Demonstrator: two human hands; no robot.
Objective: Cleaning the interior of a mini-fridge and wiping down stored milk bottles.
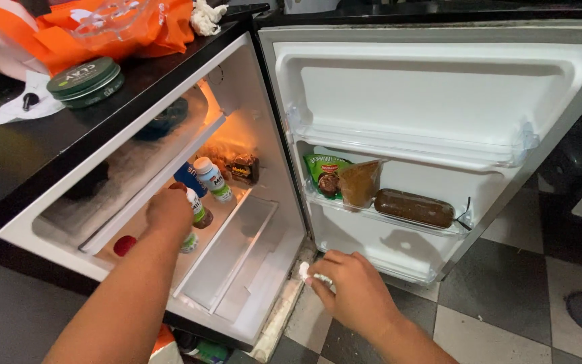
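A small fridge [136, 114] stands open, its door [439, 87] swung to the right. My left hand [168, 210] reaches onto the upper shelf and is closed around a small bottle [198, 209] with a green label. Another white-capped bottle [211, 179] stands just behind it, and a red-capped item [124, 245] lies at the shelf's near end. My right hand [351, 286] hovers low by the bottom of the door, pinching a small white wad [306, 271] between its fingers.
The door shelf holds a green packet [323, 172], a brown pouch [360, 183] and a dark brown block [413, 207]. On the black fridge top lie a round green tin [86, 81] and an orange bag [122, 30]. Checkered floor tiles [506, 296] spread to the right.
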